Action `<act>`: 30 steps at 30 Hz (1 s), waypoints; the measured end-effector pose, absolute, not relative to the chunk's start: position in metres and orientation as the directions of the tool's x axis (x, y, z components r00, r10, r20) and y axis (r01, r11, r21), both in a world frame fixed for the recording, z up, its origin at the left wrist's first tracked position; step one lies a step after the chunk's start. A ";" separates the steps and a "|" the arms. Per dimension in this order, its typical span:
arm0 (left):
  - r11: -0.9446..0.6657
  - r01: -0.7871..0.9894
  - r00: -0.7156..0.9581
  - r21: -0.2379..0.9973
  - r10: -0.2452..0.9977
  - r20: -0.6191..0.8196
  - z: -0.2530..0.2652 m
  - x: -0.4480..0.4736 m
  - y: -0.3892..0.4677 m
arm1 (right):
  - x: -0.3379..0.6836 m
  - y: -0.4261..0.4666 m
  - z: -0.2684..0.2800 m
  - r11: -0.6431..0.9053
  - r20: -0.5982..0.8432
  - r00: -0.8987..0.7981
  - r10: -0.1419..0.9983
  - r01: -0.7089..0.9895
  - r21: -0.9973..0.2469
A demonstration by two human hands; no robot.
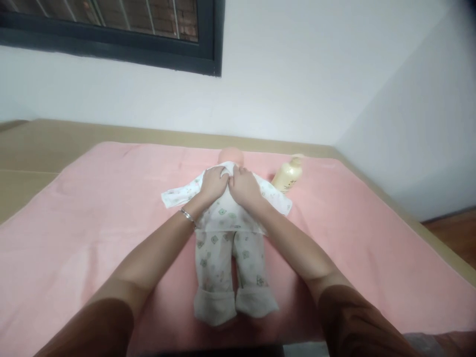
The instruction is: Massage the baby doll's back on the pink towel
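A baby doll (231, 155) lies on a pink sheet, its head away from me. It wears a white patterned long-sleeved top (223, 213) and matching trousers (213, 258) with turned-up cuffs. My left hand (215, 182) and my right hand (244, 186) meet at the upper chest of the top, just below the head. Both have their fingers closed on the cloth near the neckline, thumbs almost touching. The sleeves spread out to either side. The doll's face and the exact spot of cloth between my fingers are hidden.
Beside the doll's right-hand sleeve a pale yellow pump bottle (288, 176) leans or lies on the pink sheet (122, 198). A tan surface (74, 131) borders the sheet. Behind it stands a white wall (282, 89) with a dark-framed window (208, 49).
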State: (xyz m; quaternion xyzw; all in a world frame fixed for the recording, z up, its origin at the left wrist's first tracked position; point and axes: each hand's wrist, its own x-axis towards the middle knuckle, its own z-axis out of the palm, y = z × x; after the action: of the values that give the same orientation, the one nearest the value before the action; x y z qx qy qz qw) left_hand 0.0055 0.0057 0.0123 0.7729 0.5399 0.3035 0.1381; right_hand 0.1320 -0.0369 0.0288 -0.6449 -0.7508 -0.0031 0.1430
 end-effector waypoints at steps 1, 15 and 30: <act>-0.379 0.743 0.227 0.551 0.918 0.325 0.011 0.005 0.007 | 0.129 -0.039 0.028 0.182 0.244 -0.139 0.960 0.969 -0.165; -0.312 0.918 0.289 0.244 0.949 0.124 0.051 0.022 -0.040 | 0.154 -0.010 0.022 0.141 0.170 -0.087 0.982 0.930 -0.339; -0.298 0.885 0.235 0.359 0.949 0.208 0.023 0.014 -0.007 | 0.150 -0.031 0.044 0.150 0.036 -0.147 0.988 0.928 -0.340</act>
State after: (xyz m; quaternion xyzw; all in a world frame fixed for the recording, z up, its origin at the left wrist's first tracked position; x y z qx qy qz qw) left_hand 0.0141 -0.0070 0.0227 0.7815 0.5867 0.1954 0.0827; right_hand 0.1504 -0.0311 0.0444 -0.6408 -0.7479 0.1191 0.1263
